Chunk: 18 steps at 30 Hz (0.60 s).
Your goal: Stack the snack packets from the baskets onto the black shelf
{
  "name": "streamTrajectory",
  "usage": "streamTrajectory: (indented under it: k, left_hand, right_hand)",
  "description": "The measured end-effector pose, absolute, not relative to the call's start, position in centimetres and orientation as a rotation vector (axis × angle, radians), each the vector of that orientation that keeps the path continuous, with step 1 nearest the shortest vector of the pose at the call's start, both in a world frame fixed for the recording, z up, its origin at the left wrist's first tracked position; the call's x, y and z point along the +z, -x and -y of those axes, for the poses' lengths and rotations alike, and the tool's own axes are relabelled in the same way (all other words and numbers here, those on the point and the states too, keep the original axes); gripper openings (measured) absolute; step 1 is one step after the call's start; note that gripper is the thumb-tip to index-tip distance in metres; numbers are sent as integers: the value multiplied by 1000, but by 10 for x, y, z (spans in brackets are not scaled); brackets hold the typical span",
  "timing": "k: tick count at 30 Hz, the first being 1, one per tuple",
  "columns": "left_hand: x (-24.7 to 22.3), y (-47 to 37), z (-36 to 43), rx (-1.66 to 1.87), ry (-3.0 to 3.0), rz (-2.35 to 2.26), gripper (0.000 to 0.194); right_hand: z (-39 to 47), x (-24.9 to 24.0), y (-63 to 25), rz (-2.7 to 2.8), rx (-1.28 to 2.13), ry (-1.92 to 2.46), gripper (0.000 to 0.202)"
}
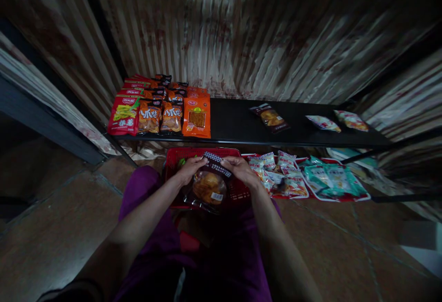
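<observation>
Between my hands hangs a snack packet with a dark checkered top, a clear front showing brown food and a white barcode label. My left hand pinches its upper left corner, and my right hand grips the upper right corner. Under and behind the packet is a red plastic basket, with something green partly visible inside at its left. A similar dark packet lies flat and slanted on the black shelf ahead of me.
On the shelf's left stand rows of red packets, black-and-orange packets and orange packets. Two white-and-red packets lie at its right. Below are baskets of white-and-red packets and teal packets. A dark post rises at left.
</observation>
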<state>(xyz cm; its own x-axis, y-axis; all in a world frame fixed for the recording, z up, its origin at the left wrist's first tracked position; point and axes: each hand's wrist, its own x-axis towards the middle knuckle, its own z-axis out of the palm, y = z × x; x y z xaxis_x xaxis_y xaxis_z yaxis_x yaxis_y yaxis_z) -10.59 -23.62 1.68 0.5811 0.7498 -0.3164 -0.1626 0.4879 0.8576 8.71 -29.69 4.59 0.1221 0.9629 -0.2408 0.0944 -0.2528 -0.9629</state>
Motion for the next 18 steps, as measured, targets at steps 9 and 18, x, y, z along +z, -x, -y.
streamTrajectory:
  k: [9,18]
  left_hand:
    - [36,113,238,870,-766,-914,40]
    - [43,115,252,919,-771,-926,40]
  right_hand:
    - [322,43,-60,659,1136,1409,41]
    - [329,40,-46,543,985,1384,33]
